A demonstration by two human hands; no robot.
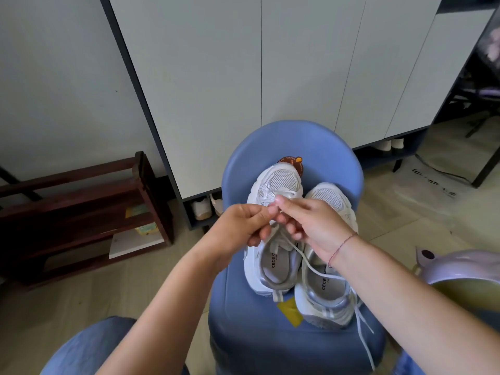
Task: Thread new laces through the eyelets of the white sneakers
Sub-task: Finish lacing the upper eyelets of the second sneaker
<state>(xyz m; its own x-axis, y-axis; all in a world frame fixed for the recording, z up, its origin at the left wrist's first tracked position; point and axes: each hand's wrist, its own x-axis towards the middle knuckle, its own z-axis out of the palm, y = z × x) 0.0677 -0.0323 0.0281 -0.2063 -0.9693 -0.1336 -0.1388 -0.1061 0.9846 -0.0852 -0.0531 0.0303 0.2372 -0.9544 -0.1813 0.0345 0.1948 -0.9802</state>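
Observation:
Two white sneakers stand side by side on a blue chair (pixel 319 147), toes pointing away from me. Above the tongue area of the left sneaker (pixel 281 182), my left hand (pixel 243 226) and my right hand (pixel 313 226) meet. Both pinch the white lace (pixel 316 270) at the eyelets with curled fingers. The lace runs from under my right hand across the opening of the right sneaker (pixel 327 293) and hangs over the chair's front right edge. My hands hide the eyelets themselves.
A dark wooden shoe rack (pixel 81 207) stands on the floor at left. Tall white cabinet doors (pixel 243 77) rise behind the chair, with shoes in the gap beneath. A pale purple container (pixel 465 269) sits at right. My denim-clad knee (pixel 89 347) is at bottom left.

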